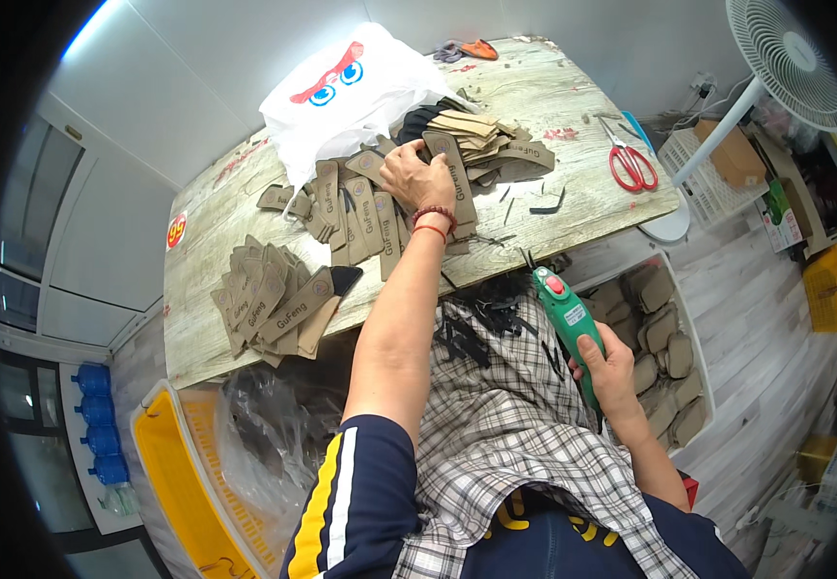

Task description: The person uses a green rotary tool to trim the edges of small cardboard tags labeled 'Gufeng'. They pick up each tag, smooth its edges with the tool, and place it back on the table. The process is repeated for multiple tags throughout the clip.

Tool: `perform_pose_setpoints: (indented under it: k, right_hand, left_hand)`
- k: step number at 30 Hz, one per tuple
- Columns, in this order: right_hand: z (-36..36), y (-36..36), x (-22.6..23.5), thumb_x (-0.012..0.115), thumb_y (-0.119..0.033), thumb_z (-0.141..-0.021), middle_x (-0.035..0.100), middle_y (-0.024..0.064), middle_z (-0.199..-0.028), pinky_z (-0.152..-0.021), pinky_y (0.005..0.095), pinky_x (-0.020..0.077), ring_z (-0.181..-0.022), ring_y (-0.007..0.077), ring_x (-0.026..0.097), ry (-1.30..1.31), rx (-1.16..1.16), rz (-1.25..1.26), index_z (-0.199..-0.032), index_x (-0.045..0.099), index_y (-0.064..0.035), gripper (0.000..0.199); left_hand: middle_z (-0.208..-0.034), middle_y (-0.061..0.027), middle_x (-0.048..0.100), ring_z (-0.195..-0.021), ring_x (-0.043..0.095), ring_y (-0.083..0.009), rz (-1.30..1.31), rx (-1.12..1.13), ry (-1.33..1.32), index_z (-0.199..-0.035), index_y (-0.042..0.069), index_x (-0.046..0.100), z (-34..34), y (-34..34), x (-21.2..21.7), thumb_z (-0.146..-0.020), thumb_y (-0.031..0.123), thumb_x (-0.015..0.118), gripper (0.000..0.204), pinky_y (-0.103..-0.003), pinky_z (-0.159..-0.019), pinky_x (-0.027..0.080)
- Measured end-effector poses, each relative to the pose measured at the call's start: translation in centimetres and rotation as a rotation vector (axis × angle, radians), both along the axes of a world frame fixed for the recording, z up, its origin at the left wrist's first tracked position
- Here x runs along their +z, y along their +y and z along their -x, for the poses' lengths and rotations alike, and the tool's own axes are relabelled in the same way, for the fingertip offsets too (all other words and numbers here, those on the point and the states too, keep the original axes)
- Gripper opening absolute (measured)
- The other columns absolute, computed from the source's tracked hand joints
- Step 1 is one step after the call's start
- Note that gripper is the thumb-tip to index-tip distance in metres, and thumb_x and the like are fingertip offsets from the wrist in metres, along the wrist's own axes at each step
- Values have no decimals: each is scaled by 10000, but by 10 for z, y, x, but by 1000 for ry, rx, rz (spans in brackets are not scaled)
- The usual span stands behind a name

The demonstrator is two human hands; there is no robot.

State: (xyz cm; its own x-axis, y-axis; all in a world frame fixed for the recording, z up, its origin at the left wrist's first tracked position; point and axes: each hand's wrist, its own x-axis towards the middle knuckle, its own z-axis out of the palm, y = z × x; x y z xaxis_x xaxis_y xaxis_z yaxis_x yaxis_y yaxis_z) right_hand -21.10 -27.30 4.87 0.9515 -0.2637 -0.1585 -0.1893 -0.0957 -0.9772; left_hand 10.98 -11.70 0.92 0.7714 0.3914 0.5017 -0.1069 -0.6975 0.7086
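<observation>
My left hand (416, 179) reaches out over the wooden table (573, 96) and grips a brown cardboard tag (452, 169) that lies among a spread of the same tags (360, 207). A red bead bracelet sits on that wrist. My right hand (611, 372) stays low by my lap and is closed around a green handheld electric tool (565, 314) with a red button, its tip pointing up toward the table edge. A checked cloth (505, 415) covers my lap, with black offcuts (481, 318) scattered on it.
Another fanned stack of brown tags (278, 299) lies at the table's left. A white plastic bag (341, 92) and red scissors (631, 164) rest on the table. A yellow crate (172, 473) stands lower left, a bin of tag bundles (664, 357) at right, a white fan (785, 53) beyond.
</observation>
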Motion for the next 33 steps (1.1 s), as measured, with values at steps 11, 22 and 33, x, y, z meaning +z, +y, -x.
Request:
perform_pose_setpoints:
  k: [11,22,33]
  right_hand:
    - [-17,2,4,620,-341,-923,601,20,-730,-501,229,436,-572,59,534,-140,-28,11,-1147,595,19,425]
    - [12,9,0,616,-370,-922,583,19,-683,-508,229,438,-556,66,531,-125,-25,73,-1138,595,24,449]
    - [17,7,3,614,-398,-918,593,16,-697,-517,225,443,-569,63,533,-126,-30,53,-1145,598,17,473]
  left_hand:
    - [-864,-30,579,-748,554,-101,1145,-437,-136,-998,0,539,70,21,53,-875,-19,622,150,-209,-668,463]
    - [-899,-70,659,-787,629,-153,1712,-630,352,-980,6,583,170,9,42,-889,32,630,106,-285,-683,534]
    - [-888,-56,665,-754,624,-139,1680,-632,349,-962,22,577,186,-6,33,-866,62,675,143,-270,-689,514]
